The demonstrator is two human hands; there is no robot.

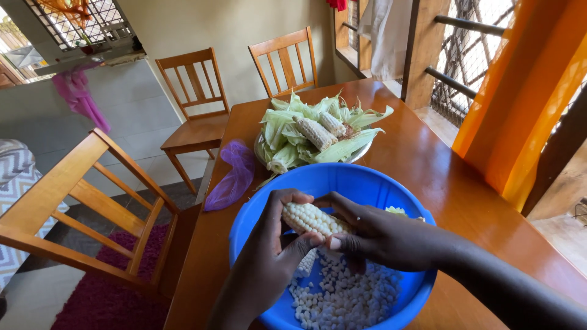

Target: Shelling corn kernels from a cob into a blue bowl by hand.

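Observation:
Both my hands hold one white corn cob (310,218) over a blue plastic basin (342,181) on the wooden table. My left hand (273,252) grips the cob from the near left, thumb pressed on its kernels. My right hand (378,234) clasps its right end from above. Loose white kernels (345,295) lie in the basin's bottom, and another pale cob (304,264) lies partly hidden under my hands. Behind the basin a dish (361,153) is piled with green husks (282,135) and two bare cobs (318,132).
A purple plastic bag (233,173) lies at the table's left edge. Three wooden chairs stand around: one near left (92,201), two at the far end (195,98). An orange curtain (526,91) hangs on the right beside barred windows. A red rug (104,299) covers the floor.

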